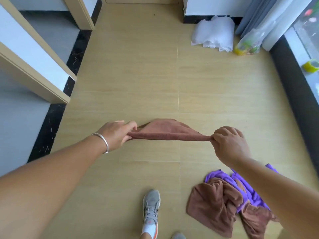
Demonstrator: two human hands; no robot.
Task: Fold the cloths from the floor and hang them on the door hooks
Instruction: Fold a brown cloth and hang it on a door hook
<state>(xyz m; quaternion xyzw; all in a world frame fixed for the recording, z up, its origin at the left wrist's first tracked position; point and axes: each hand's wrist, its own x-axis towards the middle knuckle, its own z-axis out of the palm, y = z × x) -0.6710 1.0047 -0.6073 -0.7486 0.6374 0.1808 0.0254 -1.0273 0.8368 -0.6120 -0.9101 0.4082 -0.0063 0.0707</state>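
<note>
While the brown cloth (170,131) hangs stretched in the air above the middle of the floor (138,75), both hands have hold of it — the left hand (119,133) grips one end with thumb and curled fingers bunched round the fabric, and the right hand (229,142) pinches the opposite end tightly, knuckles up. Between them the near edge runs taut and almost straight, while the far part sags into a soft curved fold, so it looks already doubled over once. It reads as light, limp terry: no stiffness, nothing fragile, and a nap that should grip the skin and not slide. Such a cloth keeps a shape only under tension, so the ends or corners are the places to hold, pulled evenly apart; a grip in the middle would likely let both sides flop and undo the fold.

More cloths wait near the floor's near right corner — a crumpled brown cloth on the floor (212,202) lies tangled with a purple cloth (248,188), touching and partly overlapping, beneath the right forearm. They look equally soft, and picking one out by a free corner should separate them. A grey shoe (151,207) stands at the near edge; no door hooks are in view
</note>
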